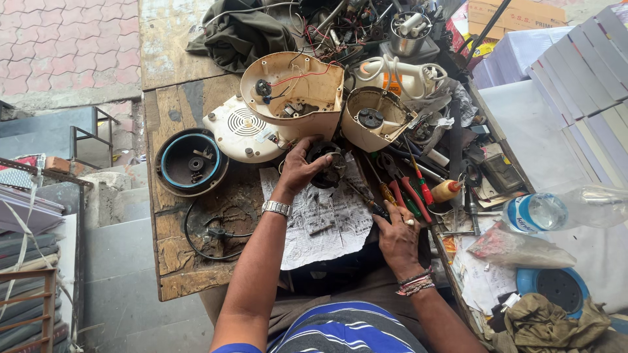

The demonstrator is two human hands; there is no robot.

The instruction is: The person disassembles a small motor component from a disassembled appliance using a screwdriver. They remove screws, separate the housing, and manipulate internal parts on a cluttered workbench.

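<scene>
Left hand [302, 165]: I am watching its fingers gripping a dark round motor [329, 165] on the newspaper [320, 219].
Right hand [399, 238]: fingers are curling over a screwdriver [379, 210] lying beside the red-handled pliers [407, 193].
Behind: cream appliance housing [294, 95] is sitting open on the wooden tabletop [173, 252].

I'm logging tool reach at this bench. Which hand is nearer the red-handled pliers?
Right. The right hand rests just below the red-handled pliers, its fingers almost at the handles. The left hand is farther left, gripping the dark motor part.
</scene>
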